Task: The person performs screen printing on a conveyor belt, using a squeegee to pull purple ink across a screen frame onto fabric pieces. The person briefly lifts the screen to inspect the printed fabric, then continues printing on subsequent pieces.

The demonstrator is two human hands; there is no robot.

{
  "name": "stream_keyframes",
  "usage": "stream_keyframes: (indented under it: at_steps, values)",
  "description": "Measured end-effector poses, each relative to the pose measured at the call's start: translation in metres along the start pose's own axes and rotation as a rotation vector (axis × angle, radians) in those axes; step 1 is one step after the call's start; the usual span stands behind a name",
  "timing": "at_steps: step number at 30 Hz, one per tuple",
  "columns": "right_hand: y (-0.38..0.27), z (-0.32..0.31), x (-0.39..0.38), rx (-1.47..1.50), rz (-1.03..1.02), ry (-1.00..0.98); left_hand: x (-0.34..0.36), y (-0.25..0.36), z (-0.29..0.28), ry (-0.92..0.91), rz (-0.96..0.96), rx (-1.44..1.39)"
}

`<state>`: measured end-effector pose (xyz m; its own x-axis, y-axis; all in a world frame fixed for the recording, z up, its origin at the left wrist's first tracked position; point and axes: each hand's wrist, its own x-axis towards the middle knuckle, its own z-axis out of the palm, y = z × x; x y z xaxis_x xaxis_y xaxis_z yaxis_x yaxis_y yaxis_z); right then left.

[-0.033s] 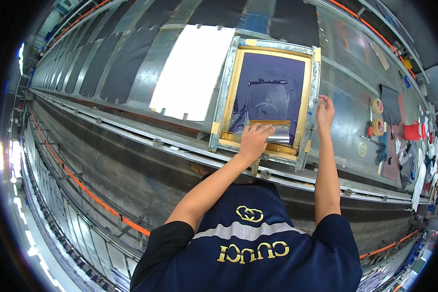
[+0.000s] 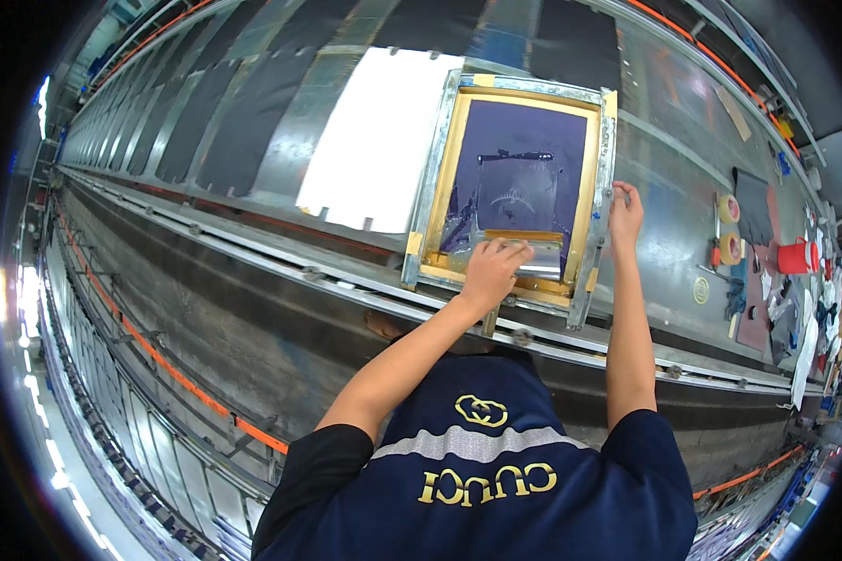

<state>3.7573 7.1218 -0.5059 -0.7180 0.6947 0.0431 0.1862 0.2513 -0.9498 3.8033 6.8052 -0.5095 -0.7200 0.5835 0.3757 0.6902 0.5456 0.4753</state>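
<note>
A screen printing frame (image 2: 604, 178) lies across the table, metal outside with a gold-coloured inner border. Its dark purple mesh (image 2: 524, 126) carries a pale curved design and a streak of dark wet ink (image 2: 516, 157). My left hand (image 2: 493, 271) is closed over a squeegee (image 2: 543, 266) with a shiny handle, resting inside the near end of the frame. At the frame's right rail, my right hand (image 2: 626, 213) has its fingers curled against the edge. Left of the frame lies a white sheet (image 2: 374, 140), held by small clips along its ends.
Dark sheets (image 2: 239, 126) lie in a row down the long metal table to the left. A metal rail (image 2: 253, 252) runs along the near edge. Rightward are tape rolls (image 2: 728, 208), a red tub (image 2: 793, 258) and piled cloths (image 2: 784, 313).
The table, white sheet and rail fittings have shifted slightly right in the view, while the frame, squeegee and both my hands keep nearly the same place.
</note>
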Motion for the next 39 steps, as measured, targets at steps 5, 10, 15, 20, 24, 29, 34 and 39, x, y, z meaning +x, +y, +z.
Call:
stream_keyframes:
  at_steps: [5, 10, 15, 20, 24, 29, 34, 39]
  values:
    - [-0.051, 0.146, -0.071, 0.043, 0.086, -0.032, -0.073, -0.124, -0.110, -0.118, 0.013, -0.038]
    - [-0.098, 0.289, -0.129, 0.064, -0.020, -0.049, -0.128, -0.228, -0.218, 0.134, -0.273, -0.171]
    - [-0.112, 0.398, -0.195, 0.058, 0.074, -0.066, -0.183, -0.313, -0.295, 0.205, -0.602, -0.230]
    - [-0.110, 0.509, -0.247, 0.103, 0.035, -0.088, -0.218, -0.418, -0.351, 0.239, -0.800, -0.130]
    - [-0.129, 0.594, -0.278, 0.086, 0.114, -0.111, -0.216, -0.517, -0.413, 0.231, -0.877, 0.127]
    - [-0.166, 0.678, -0.321, 0.107, 0.135, -0.075, -0.213, -0.576, -0.449, 0.284, -0.915, 0.130]
    - [-0.185, 0.717, -0.337, 0.063, 0.195, -0.086, -0.199, -0.598, -0.454, 0.234, -0.879, -0.113]
    - [-0.187, 0.743, -0.337, 0.102, 0.185, -0.058, -0.186, -0.645, -0.494, 0.030, -0.728, -0.023]
